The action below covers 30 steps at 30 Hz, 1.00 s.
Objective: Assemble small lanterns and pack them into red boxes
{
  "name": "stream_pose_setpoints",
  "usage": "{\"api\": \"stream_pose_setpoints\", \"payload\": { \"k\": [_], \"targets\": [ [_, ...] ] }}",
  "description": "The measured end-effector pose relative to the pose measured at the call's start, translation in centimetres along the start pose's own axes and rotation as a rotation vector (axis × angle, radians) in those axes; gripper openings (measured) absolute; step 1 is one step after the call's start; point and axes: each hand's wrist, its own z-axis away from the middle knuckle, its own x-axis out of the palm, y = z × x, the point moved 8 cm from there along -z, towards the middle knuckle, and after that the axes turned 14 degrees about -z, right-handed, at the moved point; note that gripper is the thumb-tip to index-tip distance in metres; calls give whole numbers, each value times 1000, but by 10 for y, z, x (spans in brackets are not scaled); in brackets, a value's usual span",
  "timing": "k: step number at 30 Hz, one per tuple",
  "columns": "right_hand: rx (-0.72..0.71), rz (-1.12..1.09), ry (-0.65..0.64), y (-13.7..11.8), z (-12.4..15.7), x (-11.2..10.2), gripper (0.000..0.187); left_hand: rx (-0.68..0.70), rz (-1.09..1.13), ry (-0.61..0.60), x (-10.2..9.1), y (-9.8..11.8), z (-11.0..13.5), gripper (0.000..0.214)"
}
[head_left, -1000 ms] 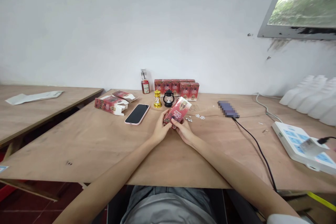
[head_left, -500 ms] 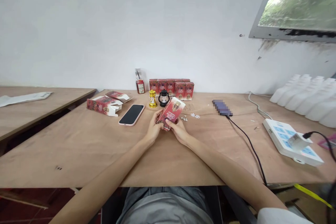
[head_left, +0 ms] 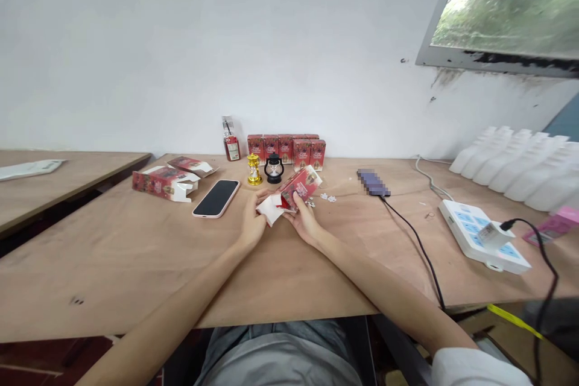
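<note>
A small red printed carton (head_left: pixel 302 186) is held tilted above the table, its near end open with a white flap folded out. Something red shows inside the opening, too small to make out. My right hand (head_left: pixel 304 221) grips the carton's body, thumb on its printed face. At the opened end, my left hand (head_left: pixel 254 217) has its fingers closed on the white flap. Just beyond the hands stand a gold mini lantern (head_left: pixel 254 170) and a black mini lantern (head_left: pixel 274 169). Small round pieces (head_left: pixel 310 202) and white bits (head_left: pixel 328 198) lie right of the carton.
Several red cartons (head_left: pixel 284 149) stand along the wall beside a bottle (head_left: pixel 231 143). Opened cartons (head_left: pixel 165 182) and a phone (head_left: pixel 216 199) lie left. To the right are a blurred-out phone (head_left: pixel 373 183) on a cable, a power strip (head_left: pixel 482 238) and white bottles (head_left: pixel 515 163).
The carton's near end has come open and its white flap is folded out. My left hand has shifted from the carton's side to that flap. The view has turned slightly right.
</note>
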Motion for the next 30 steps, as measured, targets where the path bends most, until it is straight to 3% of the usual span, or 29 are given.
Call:
{"api": "stream_pose_setpoints", "payload": {
  "k": [3,6,9,11,14,17,26,30],
  "targets": [
    [35,-30,1,2,-1,0,37,61,-239,188,-22,3,-2,29],
    [52,-46,9,1,-2,-1,38,366,-529,255,-31,32,4,19],
    [57,-43,13,-1,-3,-2,38,761,-714,90,-13,58,17,23],
    [59,-30,-2,-3,-3,-2,39,824,-752,-55,-2,59,21,20],
    [49,-8,-33,-5,-2,0,40,690,-753,-209,10,49,17,21],
    [24,15,-86,-5,2,6,40,496,-654,-244,13,40,13,24],
    [40,-14,-111,-1,8,11,38,240,-264,78,-15,40,10,22],
    [66,-12,-109,3,10,11,37,176,-228,98,-20,37,6,26]
  ]
}}
